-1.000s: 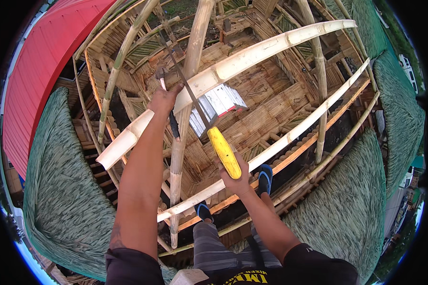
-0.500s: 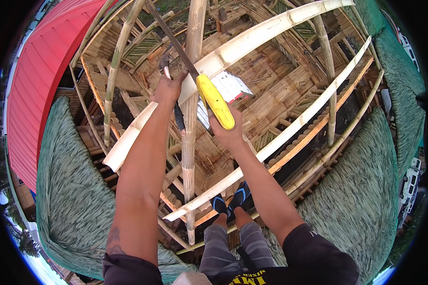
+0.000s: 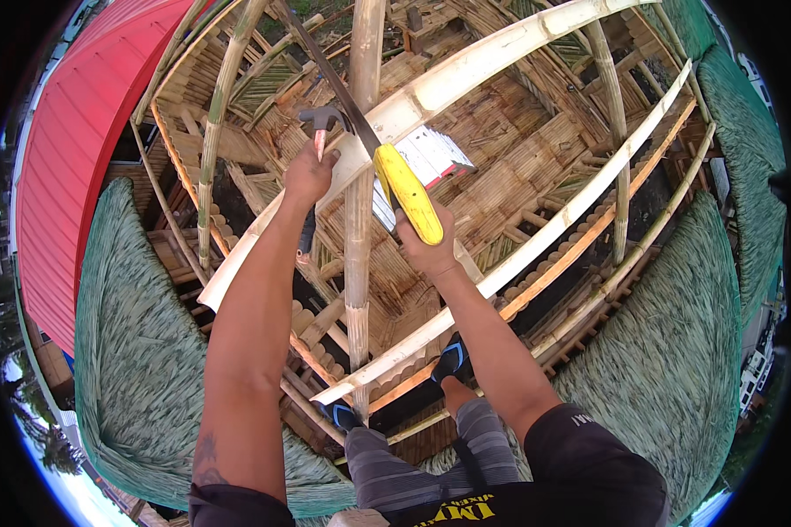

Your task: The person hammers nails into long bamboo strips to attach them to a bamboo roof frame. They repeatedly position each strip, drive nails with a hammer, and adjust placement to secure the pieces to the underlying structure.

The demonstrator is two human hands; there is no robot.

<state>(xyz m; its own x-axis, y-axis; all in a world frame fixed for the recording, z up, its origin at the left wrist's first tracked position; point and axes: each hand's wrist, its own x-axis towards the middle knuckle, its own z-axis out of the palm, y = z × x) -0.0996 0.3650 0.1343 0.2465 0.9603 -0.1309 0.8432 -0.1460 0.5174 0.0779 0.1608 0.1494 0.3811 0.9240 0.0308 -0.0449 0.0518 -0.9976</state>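
Observation:
My left hand [image 3: 308, 175] is closed around the handle of a claw hammer [image 3: 323, 118], its dark head pointing up. In my right hand [image 3: 428, 243] is a handsaw with a yellow handle [image 3: 409, 195]. The saw's long dark blade [image 3: 330, 75] slants up and to the left, passing over a bamboo post [image 3: 358, 263]. A pale split-bamboo strip [image 3: 466, 83] runs across the post beneath the saw and continues under my left forearm. Another pale split-bamboo strip [image 3: 523, 259] curves past my right forearm.
My feet in blue-and-black sandals [image 3: 451, 358] stand on the bamboo frame. Far below lies a bamboo-slat floor [image 3: 492, 149] with a white corrugated piece [image 3: 426, 158]. Thatch under green netting [image 3: 167, 351] slopes down at both sides. A red roof [image 3: 79, 176] rises at left.
The hammer's head has come up into plain view above my left hand. My left foot has stepped to the left and nearer. The saw has shifted slightly right and down in the view.

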